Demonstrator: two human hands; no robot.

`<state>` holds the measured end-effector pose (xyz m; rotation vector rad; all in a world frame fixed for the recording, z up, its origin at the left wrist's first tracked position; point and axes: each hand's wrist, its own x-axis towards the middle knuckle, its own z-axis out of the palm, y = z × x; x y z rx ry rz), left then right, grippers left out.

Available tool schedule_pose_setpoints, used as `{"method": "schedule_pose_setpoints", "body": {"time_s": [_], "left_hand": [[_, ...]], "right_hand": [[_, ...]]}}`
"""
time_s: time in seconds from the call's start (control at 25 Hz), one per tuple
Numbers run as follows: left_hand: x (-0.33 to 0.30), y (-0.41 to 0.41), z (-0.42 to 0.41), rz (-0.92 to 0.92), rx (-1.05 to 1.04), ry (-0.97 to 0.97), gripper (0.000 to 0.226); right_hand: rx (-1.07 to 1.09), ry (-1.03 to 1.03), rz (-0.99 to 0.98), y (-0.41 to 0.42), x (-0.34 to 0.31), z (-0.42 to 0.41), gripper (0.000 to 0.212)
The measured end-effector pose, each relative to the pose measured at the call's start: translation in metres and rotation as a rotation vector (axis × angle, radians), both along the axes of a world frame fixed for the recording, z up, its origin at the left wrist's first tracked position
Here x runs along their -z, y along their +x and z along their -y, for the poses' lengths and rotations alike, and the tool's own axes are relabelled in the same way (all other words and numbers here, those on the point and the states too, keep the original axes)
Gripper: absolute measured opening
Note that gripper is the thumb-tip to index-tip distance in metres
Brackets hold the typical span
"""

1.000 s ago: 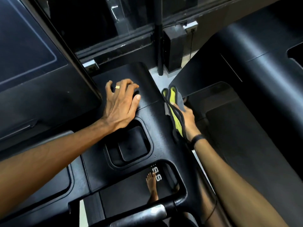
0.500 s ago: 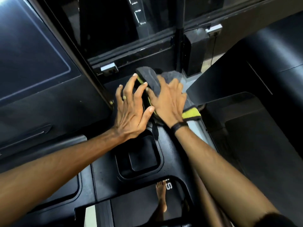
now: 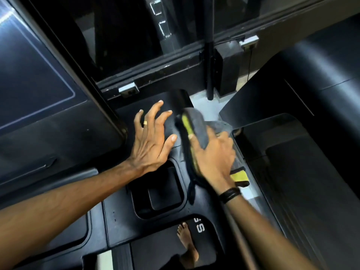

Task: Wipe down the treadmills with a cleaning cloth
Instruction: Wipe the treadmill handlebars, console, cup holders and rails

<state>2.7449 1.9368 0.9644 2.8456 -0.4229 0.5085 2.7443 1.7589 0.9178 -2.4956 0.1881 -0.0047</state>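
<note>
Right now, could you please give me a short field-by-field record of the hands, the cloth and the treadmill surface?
left hand: left hand open, fingers spread, resting on the black treadmill console
right hand: right hand holds the cleaning cloth against the console's right edge
cloth: grey and yellow-green with black trim, bunched, partly under the hand
recess: square tray below the left hand
wrist: black band on the right wrist
foot: bare foot on the belt below

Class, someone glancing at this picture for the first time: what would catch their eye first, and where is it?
First the grey and yellow cloth, bright against the black treadmill console, gripped by the right hand at centre. Next the left hand, fingers spread, wearing a gold ring, just left of the cloth. A bare foot shows through the console's opening at the bottom.
</note>
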Motion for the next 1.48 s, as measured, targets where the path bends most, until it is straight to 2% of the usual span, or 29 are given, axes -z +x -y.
{"method": "schedule_pose_setpoints", "body": {"time_s": [0.04,0.12,0.2,0.36,0.48,0.64,0.8,0.92,1.0,1.08,1.12,1.2,1.24,1.36,1.44,1.48], "left_hand": [[-0.001,0.0,0.0,-0.008,0.003,0.002,0.058],[-0.002,-0.002,0.0,-0.005,-0.002,-0.006,0.061],[-0.003,-0.001,0.0,0.02,-0.013,-0.01,0.06],[-0.007,-0.003,0.0,0.027,-0.032,-0.019,0.056],[-0.006,-0.005,-0.001,0.056,-0.014,-0.034,0.055],[-0.005,-0.008,-0.001,0.07,0.118,-0.036,0.053],[-0.008,-0.012,-0.001,0.074,0.198,-0.024,0.052],[-0.019,-0.024,-0.002,0.063,0.385,-0.048,0.047],[-0.032,-0.051,0.009,-0.031,0.405,-0.128,0.058],[-0.047,-0.072,0.018,-0.169,0.33,-0.352,0.073],[-0.047,-0.079,0.012,-0.163,0.319,-0.293,0.072],[-0.054,-0.1,0.001,-0.079,0.46,-0.196,0.053],[-0.055,-0.1,-0.004,-0.045,0.462,-0.22,0.046],[-0.053,-0.095,-0.005,0.017,0.397,-0.235,0.039],[-0.045,-0.098,-0.005,0.021,0.357,-0.249,0.034],[-0.041,-0.106,-0.005,0.011,0.342,-0.253,0.032]], "right_hand": [[-0.039,-0.106,0.113,-0.005,-0.013,-0.015,0.059],[-0.159,-0.156,0.217,0.012,-0.029,-0.041,0.059],[-0.214,-0.126,0.167,0.059,-0.033,-0.06,0.055],[-0.164,-0.084,0.02,0.137,-0.039,-0.085,0.058],[-0.264,-0.154,0.117,0.105,-0.039,-0.077,0.053],[-0.334,-0.123,0.259,0.029,-0.031,-0.042,0.049],[-0.221,-0.172,0.144,0.064,-0.031,-0.055,0.051],[-0.146,-0.309,0.122,0.093,-0.043,-0.104,0.045],[-0.222,-0.363,0.197,0.086,-0.051,-0.125,0.043],[-0.381,-0.366,0.308,0.056,-0.05,-0.127,0.042],[-0.469,-0.337,0.364,0.038,-0.046,-0.12,0.04],[-0.581,-0.266,0.431,0.008,-0.039,-0.097,0.038],[-0.594,-0.269,0.431,0.006,-0.037,-0.083,0.037],[-0.429,-0.321,0.3,0.043,-0.04,-0.073,0.04],[-0.288,-0.321,0.242,0.071,-0.055,-0.098,0.039],[-0.295,-0.326,0.227,0.074,-0.063,-0.116,0.038]]}}
